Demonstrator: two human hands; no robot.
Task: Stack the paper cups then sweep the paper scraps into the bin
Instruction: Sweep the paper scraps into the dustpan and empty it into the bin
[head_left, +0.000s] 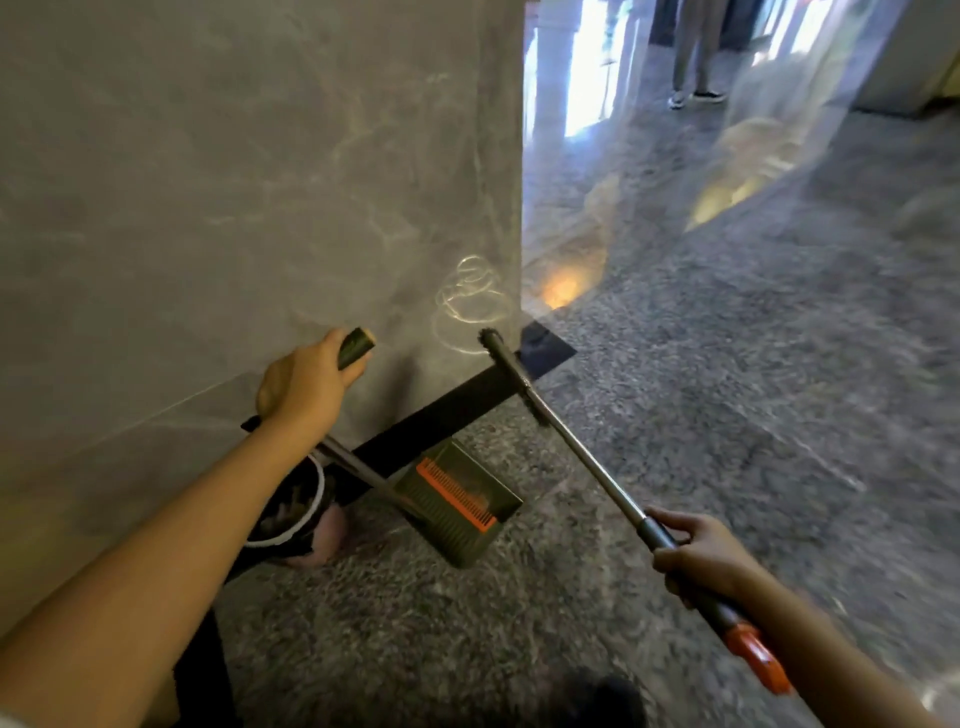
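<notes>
One dustpan in the left hand's curled fingers, one broom in the right hand's; one bin beside the dustpan; speckled stone floor.

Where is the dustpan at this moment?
Head view, lower centre: the dustpan is down by the wall's black skirting, just right of the bin, its long handle gripped by the left hand.
</notes>
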